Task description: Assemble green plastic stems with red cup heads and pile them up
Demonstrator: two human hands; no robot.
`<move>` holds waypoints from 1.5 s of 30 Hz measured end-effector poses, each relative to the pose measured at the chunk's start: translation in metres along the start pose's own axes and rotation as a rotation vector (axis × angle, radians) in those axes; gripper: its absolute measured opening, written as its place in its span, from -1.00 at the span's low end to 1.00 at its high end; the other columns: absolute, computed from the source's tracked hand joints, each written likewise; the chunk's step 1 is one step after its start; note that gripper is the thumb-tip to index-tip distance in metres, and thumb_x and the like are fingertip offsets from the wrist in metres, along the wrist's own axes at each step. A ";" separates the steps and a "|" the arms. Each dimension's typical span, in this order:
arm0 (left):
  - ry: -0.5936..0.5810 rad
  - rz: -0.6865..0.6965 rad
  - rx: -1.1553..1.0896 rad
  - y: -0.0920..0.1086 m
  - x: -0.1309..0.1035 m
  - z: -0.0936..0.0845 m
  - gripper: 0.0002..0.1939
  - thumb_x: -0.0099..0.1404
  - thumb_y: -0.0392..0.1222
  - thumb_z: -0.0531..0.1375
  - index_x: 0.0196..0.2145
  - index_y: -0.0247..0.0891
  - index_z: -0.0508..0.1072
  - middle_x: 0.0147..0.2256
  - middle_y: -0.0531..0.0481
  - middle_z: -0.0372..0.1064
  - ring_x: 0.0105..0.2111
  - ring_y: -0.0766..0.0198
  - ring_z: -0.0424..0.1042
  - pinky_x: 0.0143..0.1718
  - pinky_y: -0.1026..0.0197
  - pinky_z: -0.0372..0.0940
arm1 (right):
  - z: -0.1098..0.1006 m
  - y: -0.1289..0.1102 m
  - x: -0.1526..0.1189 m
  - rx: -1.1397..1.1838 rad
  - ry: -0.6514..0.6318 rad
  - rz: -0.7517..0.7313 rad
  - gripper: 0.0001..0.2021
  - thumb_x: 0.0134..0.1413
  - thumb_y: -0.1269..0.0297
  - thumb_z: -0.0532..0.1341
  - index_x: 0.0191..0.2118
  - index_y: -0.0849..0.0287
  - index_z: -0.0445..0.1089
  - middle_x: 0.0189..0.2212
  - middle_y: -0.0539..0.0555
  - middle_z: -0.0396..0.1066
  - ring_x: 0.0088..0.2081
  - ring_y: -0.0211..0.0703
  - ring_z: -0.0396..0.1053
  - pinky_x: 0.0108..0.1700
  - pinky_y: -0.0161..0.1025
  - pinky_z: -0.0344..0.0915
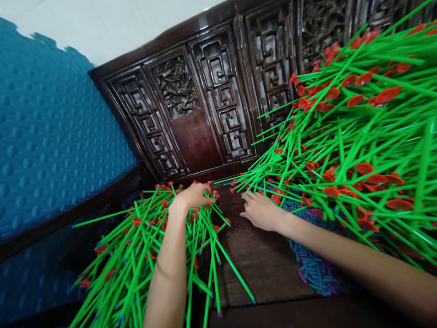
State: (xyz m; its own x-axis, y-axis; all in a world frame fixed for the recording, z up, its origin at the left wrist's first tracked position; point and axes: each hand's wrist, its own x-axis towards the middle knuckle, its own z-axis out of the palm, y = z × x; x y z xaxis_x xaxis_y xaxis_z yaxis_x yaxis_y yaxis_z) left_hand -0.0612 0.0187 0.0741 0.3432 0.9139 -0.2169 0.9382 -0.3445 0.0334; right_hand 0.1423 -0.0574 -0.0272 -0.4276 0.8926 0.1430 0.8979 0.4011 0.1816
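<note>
My left hand (194, 197) is over the left heap of green plastic sticks with red-orange cups (136, 246), its thumb apart from the fingers and no object visible between them. Many sticks in this heap have small blue or purple tips at their ends. My right hand (260, 210) is just above the dark wooden surface (252, 259), thumb spread from the fingers. Its fingertips are close to the ends of the sticks jutting from the large right heap of green cup sticks (348, 136); whether they touch is hard to see.
Small blue and purple pieces (317, 273) lie piled beneath the right heap and my right forearm. A carved dark wooden panel (201, 141) rises behind the surface. A blue bumpy foam mat (51, 136) spreads at left, beside pale floor (102, 27).
</note>
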 end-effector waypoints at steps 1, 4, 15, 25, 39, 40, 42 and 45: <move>-0.001 0.004 0.006 0.000 0.000 0.000 -0.57 0.26 0.03 0.26 0.04 -0.15 0.50 -0.18 -0.06 0.54 -0.18 0.14 0.53 -0.14 0.27 0.34 | 0.005 -0.001 0.000 -0.002 -0.002 0.000 -0.56 0.42 0.20 0.01 0.01 0.46 0.51 0.18 0.46 0.31 0.17 0.23 0.29 0.15 0.00 0.24; 0.004 0.014 0.014 0.001 0.001 0.001 -0.58 0.27 0.03 0.25 0.05 -0.14 0.50 -0.19 -0.05 0.54 -0.18 0.14 0.53 -0.13 0.27 0.33 | 0.016 -0.001 0.000 -0.008 -0.020 0.020 -0.48 0.45 0.17 -0.06 0.12 0.53 0.42 0.28 0.48 0.18 0.22 0.27 0.24 0.20 0.07 0.19; 0.027 0.033 0.007 0.002 0.000 0.002 -0.61 0.28 0.04 0.23 0.01 -0.14 0.52 -0.17 -0.07 0.54 -0.16 0.12 0.52 -0.19 0.26 0.32 | 0.010 -0.005 0.001 -0.027 -0.052 0.164 -0.46 0.42 0.04 -0.03 0.03 0.39 0.53 0.27 0.42 0.21 0.13 0.25 0.36 0.03 -0.01 0.37; 0.042 0.031 -0.014 0.011 -0.006 0.000 -0.67 0.30 0.05 0.21 -0.06 -0.13 0.54 -0.23 -0.04 0.56 -0.21 0.13 0.53 -0.25 0.26 0.30 | 0.017 0.002 0.007 -0.080 -0.056 0.155 -0.43 0.43 0.04 -0.08 -0.06 0.36 0.58 0.38 0.34 -0.03 -0.13 0.17 0.52 -0.24 -0.07 0.42; 0.063 0.053 -0.041 0.013 -0.010 -0.003 -0.69 0.32 0.04 0.19 -0.09 -0.14 0.55 -0.32 -0.02 0.55 -0.28 0.14 0.53 -0.27 0.24 0.29 | 0.007 0.005 0.007 -0.059 -0.130 0.142 -0.45 0.45 0.14 -0.11 -0.09 0.38 0.58 0.35 0.44 -0.01 -0.24 0.09 0.58 -0.28 -0.10 0.43; 0.066 0.055 -0.041 0.013 -0.010 -0.002 -0.69 0.31 0.04 0.20 -0.09 -0.14 0.55 -0.31 -0.03 0.55 -0.28 0.14 0.53 -0.28 0.24 0.29 | 0.007 0.005 0.007 -0.058 -0.133 0.144 -0.46 0.45 0.15 -0.10 -0.08 0.38 0.58 0.34 0.45 0.01 -0.24 0.10 0.58 -0.28 -0.09 0.44; 0.070 0.064 -0.044 0.014 -0.010 -0.001 -0.70 0.31 0.04 0.20 -0.10 -0.13 0.55 -0.31 -0.02 0.55 -0.30 0.15 0.52 -0.30 0.25 0.28 | 0.009 0.005 0.007 -0.060 -0.132 0.147 -0.48 0.44 0.16 -0.09 -0.07 0.35 0.58 0.32 0.44 0.08 -0.23 0.11 0.58 -0.28 -0.08 0.44; 0.084 0.088 -0.050 0.013 -0.009 0.000 -0.71 0.30 0.03 0.21 -0.11 -0.14 0.56 -0.33 -0.01 0.54 -0.32 0.16 0.51 -0.31 0.26 0.28 | 0.010 0.004 0.006 -0.066 -0.107 0.151 -0.51 0.43 0.17 -0.07 -0.07 0.31 0.58 0.31 0.39 0.16 -0.20 0.10 0.57 -0.25 -0.06 0.46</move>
State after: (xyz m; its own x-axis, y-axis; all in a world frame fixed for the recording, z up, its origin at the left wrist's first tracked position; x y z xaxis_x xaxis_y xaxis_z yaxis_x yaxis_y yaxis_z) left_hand -0.0522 0.0058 0.0770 0.4244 0.8964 -0.1282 0.9048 -0.4144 0.0981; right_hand 0.1440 -0.0485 -0.0354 -0.2718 0.9598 0.0697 0.9406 0.2497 0.2299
